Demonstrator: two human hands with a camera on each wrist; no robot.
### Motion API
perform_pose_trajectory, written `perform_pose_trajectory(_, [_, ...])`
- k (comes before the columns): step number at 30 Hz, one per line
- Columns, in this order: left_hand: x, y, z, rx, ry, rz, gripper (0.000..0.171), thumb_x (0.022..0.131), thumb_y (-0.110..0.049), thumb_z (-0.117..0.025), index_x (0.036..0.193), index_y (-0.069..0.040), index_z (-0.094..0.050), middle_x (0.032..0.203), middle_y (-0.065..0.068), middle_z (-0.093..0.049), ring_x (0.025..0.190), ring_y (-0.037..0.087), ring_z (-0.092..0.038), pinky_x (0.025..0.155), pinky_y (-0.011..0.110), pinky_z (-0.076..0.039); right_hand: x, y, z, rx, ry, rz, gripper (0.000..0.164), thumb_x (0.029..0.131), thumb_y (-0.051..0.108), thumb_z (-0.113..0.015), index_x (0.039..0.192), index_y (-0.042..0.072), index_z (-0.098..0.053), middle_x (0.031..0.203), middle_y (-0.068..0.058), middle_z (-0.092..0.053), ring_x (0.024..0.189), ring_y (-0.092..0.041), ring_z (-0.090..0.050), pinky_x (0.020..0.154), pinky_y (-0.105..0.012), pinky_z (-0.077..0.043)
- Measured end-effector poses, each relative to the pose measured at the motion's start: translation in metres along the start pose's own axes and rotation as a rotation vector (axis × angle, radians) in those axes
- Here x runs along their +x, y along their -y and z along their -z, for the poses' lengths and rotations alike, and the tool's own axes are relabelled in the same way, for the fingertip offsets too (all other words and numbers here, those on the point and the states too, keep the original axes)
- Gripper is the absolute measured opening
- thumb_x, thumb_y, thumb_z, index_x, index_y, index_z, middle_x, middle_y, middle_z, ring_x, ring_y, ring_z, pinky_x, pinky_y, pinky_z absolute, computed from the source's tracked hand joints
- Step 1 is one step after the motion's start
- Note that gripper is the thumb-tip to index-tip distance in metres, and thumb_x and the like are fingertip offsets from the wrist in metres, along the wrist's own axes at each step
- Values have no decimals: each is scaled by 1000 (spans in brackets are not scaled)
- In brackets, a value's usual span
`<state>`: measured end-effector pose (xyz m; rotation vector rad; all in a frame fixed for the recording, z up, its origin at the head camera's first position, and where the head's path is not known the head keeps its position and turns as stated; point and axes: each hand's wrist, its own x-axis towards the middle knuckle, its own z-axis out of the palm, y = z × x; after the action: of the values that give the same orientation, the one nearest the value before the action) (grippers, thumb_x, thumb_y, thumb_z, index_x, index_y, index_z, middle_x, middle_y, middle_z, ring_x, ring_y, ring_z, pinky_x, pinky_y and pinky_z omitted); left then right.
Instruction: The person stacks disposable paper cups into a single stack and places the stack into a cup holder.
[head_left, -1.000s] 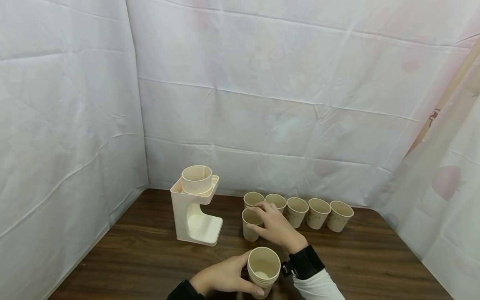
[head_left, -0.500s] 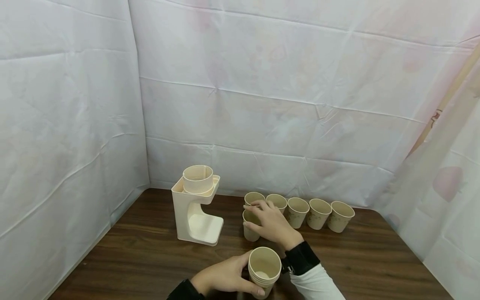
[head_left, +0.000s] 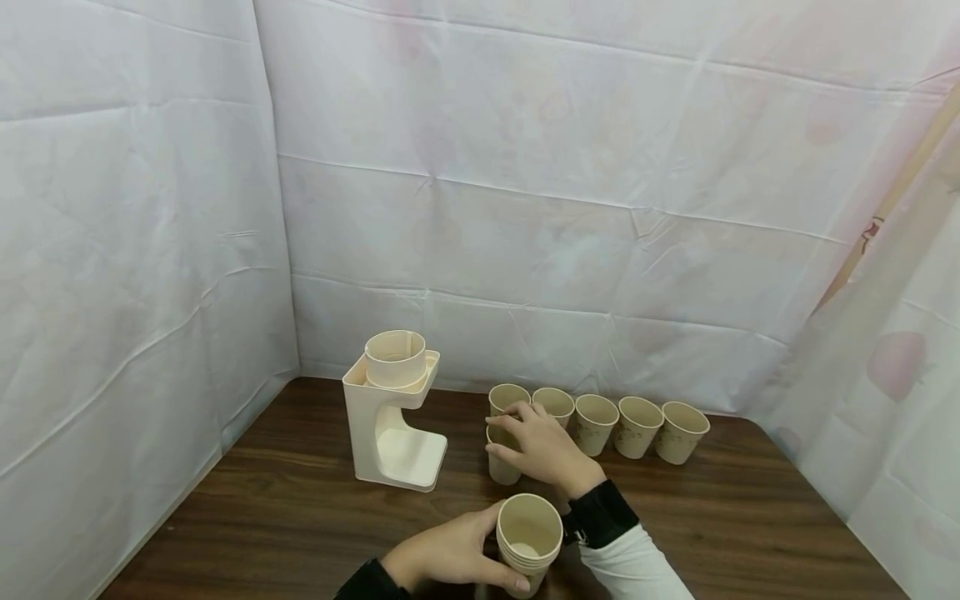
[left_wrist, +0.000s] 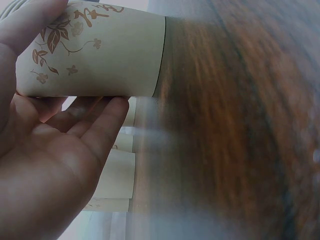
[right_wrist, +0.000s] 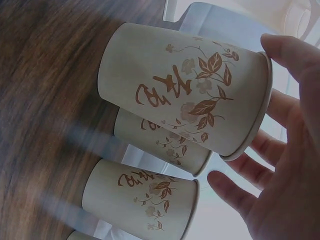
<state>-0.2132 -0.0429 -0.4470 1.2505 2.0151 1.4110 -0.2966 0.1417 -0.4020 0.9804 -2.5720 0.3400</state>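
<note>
At the table's front, my left hand [head_left: 453,546] holds a stack of nested beige paper cups [head_left: 528,533], thumb and fingers round its side. The left wrist view shows the lowest cup's printed wall [left_wrist: 100,55], its base close to the wood. My right hand [head_left: 543,450] reaches over a single paper cup [head_left: 503,467] standing in front of the row. In the right wrist view, the thumb [right_wrist: 285,50] meets this cup's rim, and other fingers pass behind the cup [right_wrist: 175,90]. Brown leaves and characters decorate its side.
Behind it runs a row of several upright paper cups [head_left: 637,425] along the table's back. Left of them stands a cream C-shaped stand [head_left: 360,433] with a round cup-like piece [head_left: 395,367] on top. White cloth [head_left: 487,208] hangs behind the brown table [head_left: 285,517].
My right hand has shifted slightly left over the front cup, while that cup stays almost in place. The left hand and its stack remain still.
</note>
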Motion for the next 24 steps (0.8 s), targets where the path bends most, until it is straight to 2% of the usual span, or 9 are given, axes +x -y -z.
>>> perform_pose_trajectory(7, [1, 3, 0, 11, -3, -9, 70, 82, -31, -71, 139, -26, -31, 130, 0, -52, 115, 12, -48, 92, 28, -45, 1, -1, 4, 84, 34, -46, 41, 83, 45, -66, 119, 25, -62, 108, -11, -54, 92, -23, -46, 74, -40, -47])
perform_pose_trajectory(14, [1, 4, 0, 1, 3, -1, 70, 82, -30, -71, 139, -28, -31, 130, -2, -52, 115, 11, -48, 93, 28, -44, 1, -1, 7, 125, 48, -55, 43, 80, 39, -71, 118, 22, -62, 104, -13, -59, 97, -27, -51, 78, -48, -47])
perform_pose_trajectory(24, [1, 3, 0, 20, -7, -7, 70, 82, -29, -72, 139, -28, -32, 129, -2, -53, 115, 12, -48, 93, 28, -44, 0, -2, 5, 125, 19, -37, 42, 80, 40, -71, 118, 22, -63, 103, -11, -58, 94, -23, -50, 75, -44, -48])
